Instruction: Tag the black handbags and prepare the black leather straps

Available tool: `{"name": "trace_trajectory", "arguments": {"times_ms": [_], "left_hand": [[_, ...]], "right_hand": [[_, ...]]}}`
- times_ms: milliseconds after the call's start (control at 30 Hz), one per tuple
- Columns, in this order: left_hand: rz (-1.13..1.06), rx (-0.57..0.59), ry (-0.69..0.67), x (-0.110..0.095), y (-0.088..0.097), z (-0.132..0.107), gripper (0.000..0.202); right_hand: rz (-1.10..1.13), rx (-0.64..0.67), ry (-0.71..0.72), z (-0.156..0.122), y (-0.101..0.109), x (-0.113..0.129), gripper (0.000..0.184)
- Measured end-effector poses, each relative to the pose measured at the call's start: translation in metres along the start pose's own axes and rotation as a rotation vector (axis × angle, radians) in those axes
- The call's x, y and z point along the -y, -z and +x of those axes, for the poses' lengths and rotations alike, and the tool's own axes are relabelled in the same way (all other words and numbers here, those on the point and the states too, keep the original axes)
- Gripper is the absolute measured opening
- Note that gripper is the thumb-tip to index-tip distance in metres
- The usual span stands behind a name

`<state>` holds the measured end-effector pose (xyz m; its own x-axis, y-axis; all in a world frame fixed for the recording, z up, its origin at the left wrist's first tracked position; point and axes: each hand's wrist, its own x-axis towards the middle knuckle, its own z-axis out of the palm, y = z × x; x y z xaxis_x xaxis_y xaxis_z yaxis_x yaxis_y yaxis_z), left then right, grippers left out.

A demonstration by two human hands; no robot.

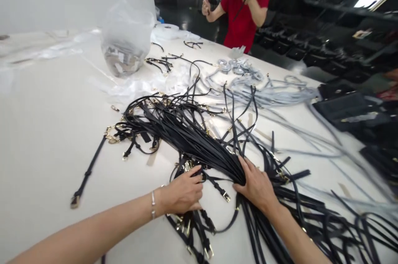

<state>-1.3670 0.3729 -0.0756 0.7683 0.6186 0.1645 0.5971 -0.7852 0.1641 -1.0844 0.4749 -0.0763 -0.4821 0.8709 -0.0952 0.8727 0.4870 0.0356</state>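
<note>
A long bundle of thin black straps (186, 133) with gold clasps runs diagonally across the white table. My right hand (258, 183) is wrapped round the near end of this bundle, thumb on one side and fingers on the other. Just left of it, my left hand (183, 191) has its fingers curled over a bunch of shorter black buckle straps (189, 231) with gold buckles. Part of that bunch is hidden beneath the left hand. One single buckle strap (88, 170) lies apart on the left, joined to gold hardware at its upper end.
Grey straps (267, 94) lie at the back right, near several coiled grey rolls (238, 66). A clear plastic bag (126, 42) with contents stands at the back left. More black straps (338, 226) spread over the right front. A person in red (245, 15) stands across the table (40, 131).
</note>
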Motion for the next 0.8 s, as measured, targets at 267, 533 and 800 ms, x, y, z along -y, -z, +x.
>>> {"name": "trace_trajectory", "arguments": {"times_ms": [267, 533, 800], "left_hand": [[-0.133, -0.062, 0.329, 0.020, 0.025, -0.076, 0.017], [0.037, -0.124, 1.252, -0.015, -0.010, -0.022, 0.081], [0.076, 0.227, 1.047, -0.015, 0.023, -0.040, 0.029]], "right_hand": [[0.034, -0.125, 0.011, -0.036, -0.031, -0.012, 0.072], [0.035, -0.041, -0.057, -0.030, -0.021, -0.008, 0.071], [0.085, 0.144, -0.176, -0.003, 0.036, -0.034, 0.056]]}}
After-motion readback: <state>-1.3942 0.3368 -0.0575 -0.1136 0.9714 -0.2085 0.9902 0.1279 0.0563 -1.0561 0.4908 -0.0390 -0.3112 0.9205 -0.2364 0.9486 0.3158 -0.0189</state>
